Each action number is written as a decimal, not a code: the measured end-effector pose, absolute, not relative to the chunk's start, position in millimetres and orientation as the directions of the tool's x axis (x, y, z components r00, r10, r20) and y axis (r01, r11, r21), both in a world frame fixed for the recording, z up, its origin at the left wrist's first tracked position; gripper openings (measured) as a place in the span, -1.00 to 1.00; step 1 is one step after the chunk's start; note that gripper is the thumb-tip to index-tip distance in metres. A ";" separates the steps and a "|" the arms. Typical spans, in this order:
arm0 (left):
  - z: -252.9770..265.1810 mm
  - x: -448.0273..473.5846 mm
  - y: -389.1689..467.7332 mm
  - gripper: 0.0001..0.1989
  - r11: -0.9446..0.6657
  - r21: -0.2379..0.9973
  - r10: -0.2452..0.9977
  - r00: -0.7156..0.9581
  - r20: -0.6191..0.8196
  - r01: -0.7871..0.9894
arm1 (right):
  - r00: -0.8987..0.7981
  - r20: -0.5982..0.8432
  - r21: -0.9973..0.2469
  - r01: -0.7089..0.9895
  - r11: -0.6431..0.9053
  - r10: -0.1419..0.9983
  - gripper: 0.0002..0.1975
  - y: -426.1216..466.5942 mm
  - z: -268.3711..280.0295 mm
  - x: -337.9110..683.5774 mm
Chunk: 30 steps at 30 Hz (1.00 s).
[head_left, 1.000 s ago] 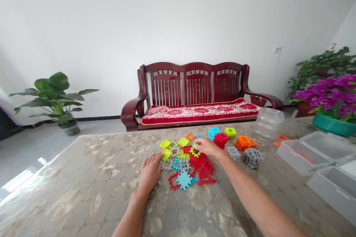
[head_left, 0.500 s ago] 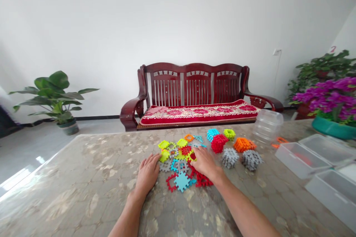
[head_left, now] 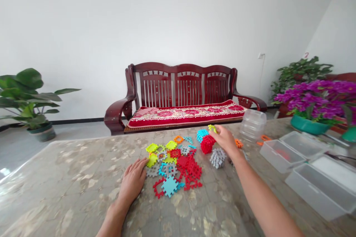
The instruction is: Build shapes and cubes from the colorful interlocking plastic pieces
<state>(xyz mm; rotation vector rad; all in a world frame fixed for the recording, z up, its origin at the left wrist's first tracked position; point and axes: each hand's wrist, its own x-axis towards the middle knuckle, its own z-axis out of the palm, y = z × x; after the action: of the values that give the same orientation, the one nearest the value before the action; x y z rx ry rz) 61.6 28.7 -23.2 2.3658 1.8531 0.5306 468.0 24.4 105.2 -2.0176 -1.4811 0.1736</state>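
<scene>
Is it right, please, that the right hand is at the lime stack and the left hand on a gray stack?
No: the head view shows the left hand on the table, beside loose pieces; the right hand is at the lime stack.

Looks like a living room in a home, judging by the carved dark-red wooden settee (head_left: 182,69) with a floral seat cover (head_left: 189,113) before the far white wall (head_left: 167,18). Also shows a leafy potted plant (head_left: 30,107) far left, purple flowers (head_left: 317,96) in a teal bowl (head_left: 308,125) to the right, and a near counter (head_left: 69,181) strewn with bright toy-like notched pieces (head_left: 183,161).
</scene>
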 end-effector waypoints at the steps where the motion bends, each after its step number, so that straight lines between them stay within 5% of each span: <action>1: -23.3 61.5 28.8 -0.54 -0.259 0.279 0.955 0.203 0.214 0.925 | 0.401 0.222 -0.483 0.837 -0.257 0.889 -0.49 31.5 108.0 483.7; 4: -22.9 61.4 29.3 -0.53 -0.250 0.274 0.958 0.197 0.209 0.929 | 0.462 0.168 -0.348 0.854 -0.386 0.871 -0.50 48.9 109.9 514.0; 13: -27.1 59.0 30.4 -0.52 -0.263 0.250 0.954 0.213 0.209 0.932 | 0.508 0.095 -0.197 0.853 -0.484 0.856 -0.58 76.2 97.7 523.3; 24: -32.9 52.6 36.7 -0.53 -0.268 0.259 0.957 0.224 0.187 0.928 | 0.483 0.100 -0.191 0.867 -0.460 0.870 -0.63 79.9 88.6 529.0; 30: -26.5 60.9 29.8 -0.54 -0.249 0.260 0.955 0.192 0.226 0.933 | 0.468 0.243 -0.242 0.878 -0.414 0.850 -0.64 73.1 102.7 517.2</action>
<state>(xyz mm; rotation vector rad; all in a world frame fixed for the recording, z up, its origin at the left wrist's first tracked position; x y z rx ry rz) 60.9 29.8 -26.5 2.3746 1.8847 0.5287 517.2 73.1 102.7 -2.3866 -1.4613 -0.1169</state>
